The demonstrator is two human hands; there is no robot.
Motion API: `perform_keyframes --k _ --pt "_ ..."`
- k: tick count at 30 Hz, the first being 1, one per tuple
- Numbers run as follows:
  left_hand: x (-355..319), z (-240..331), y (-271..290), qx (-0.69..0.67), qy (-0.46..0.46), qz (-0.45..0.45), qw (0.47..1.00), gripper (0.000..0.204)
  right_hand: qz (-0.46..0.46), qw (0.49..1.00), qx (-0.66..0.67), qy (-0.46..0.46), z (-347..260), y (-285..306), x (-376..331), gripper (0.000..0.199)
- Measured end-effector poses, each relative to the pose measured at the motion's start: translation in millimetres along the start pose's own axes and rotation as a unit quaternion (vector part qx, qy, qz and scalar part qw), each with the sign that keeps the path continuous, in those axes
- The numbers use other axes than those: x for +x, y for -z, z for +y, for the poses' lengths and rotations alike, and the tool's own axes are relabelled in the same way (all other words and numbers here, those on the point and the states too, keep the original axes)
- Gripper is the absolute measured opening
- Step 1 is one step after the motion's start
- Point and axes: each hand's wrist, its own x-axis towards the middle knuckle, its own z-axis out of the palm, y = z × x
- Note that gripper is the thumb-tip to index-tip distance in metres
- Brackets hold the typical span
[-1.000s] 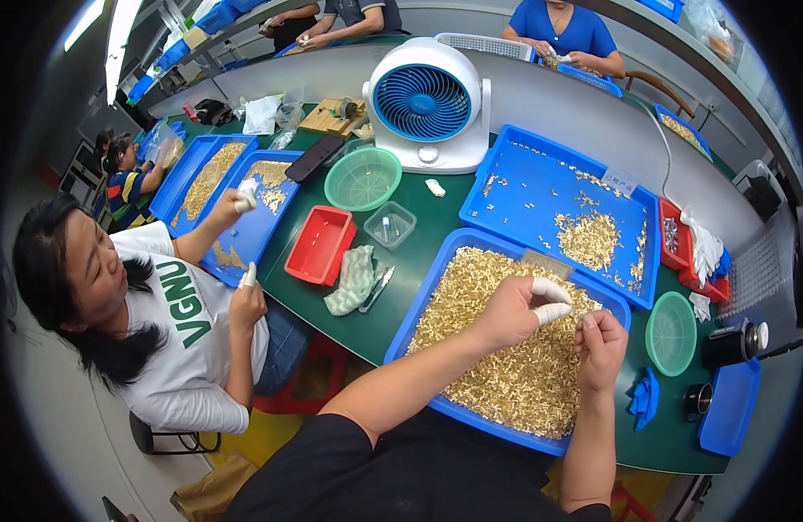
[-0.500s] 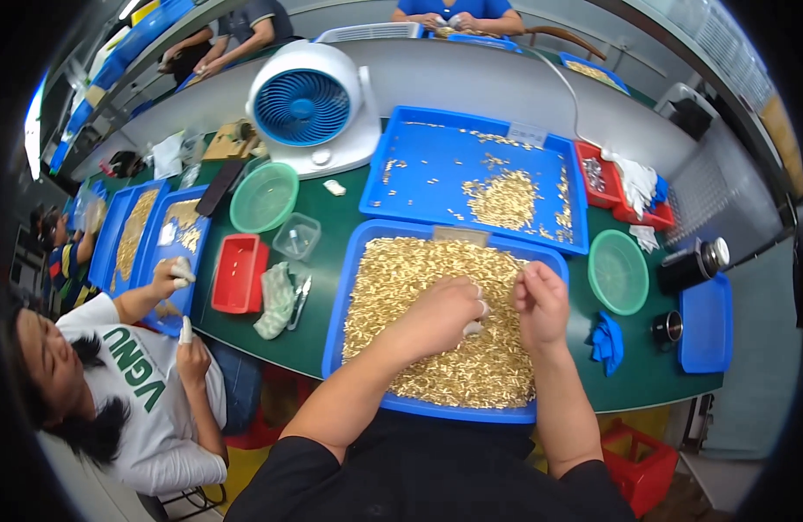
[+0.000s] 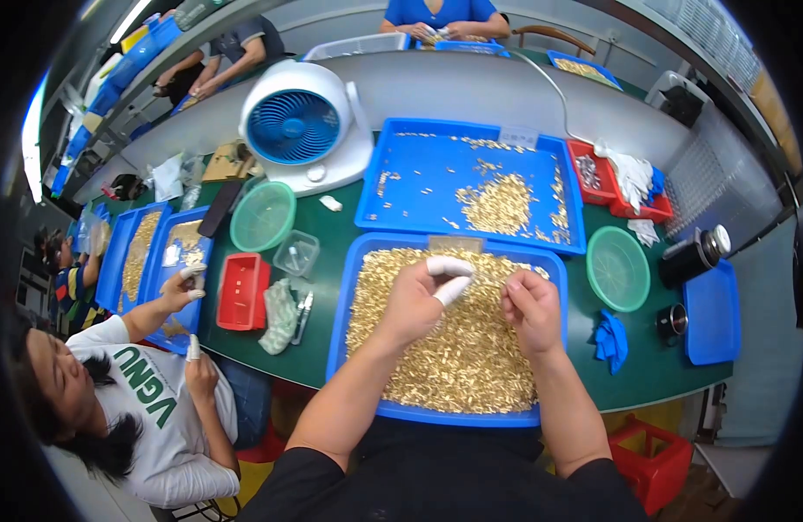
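Above a blue tray (image 3: 339, 331) heaped with small gold-coloured metal pieces (image 3: 454, 365), my two hands are raised close together. White finger covers wrap the thumb and forefinger of my left hand (image 3: 414, 300). Its fingers curl round with those two tips nearly together, and anything between them is too small to make out. My right hand (image 3: 536, 313) has bare fingers, closed in a pinch to the right of the left one. What it pinches, if anything, is hidden. Beyond lies a second blue tray (image 3: 419, 187) with a smaller pile of gold pieces (image 3: 497, 204).
Left of my tray are a red bin (image 3: 242, 291), a crumpled pale glove (image 3: 280, 317), a clear tub (image 3: 297, 253), a green bowl (image 3: 263, 216) and a fan (image 3: 306, 122). To the right are another green bowl (image 3: 618, 269), a blue cloth (image 3: 609, 341) and a metal cup (image 3: 671, 322). A co-worker (image 3: 158, 409) sits at left.
My left hand has risen out of the heap, turning so its covered thumb and forefinger show. My right hand stays pinched, shifted slightly left and down.
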Motion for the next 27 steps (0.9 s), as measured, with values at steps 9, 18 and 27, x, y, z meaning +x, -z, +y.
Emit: perform_keyframes --k 9,18,27 --pt "-4 2 -9 0.092 -0.009 0.004 0.996 0.010 -0.022 0.997 -0.068 -0.010 -3 4 -5 0.019" --pt "-2 3 -4 0.091 -0.026 0.020 0.995 0.010 -0.016 0.997 -0.074 -0.002 -2 1 -2 0.019" --pt "-6 5 -15 0.123 -0.030 0.026 0.992 0.008 0.005 0.997 -0.077 -0.004 -2 2 -6 0.018"
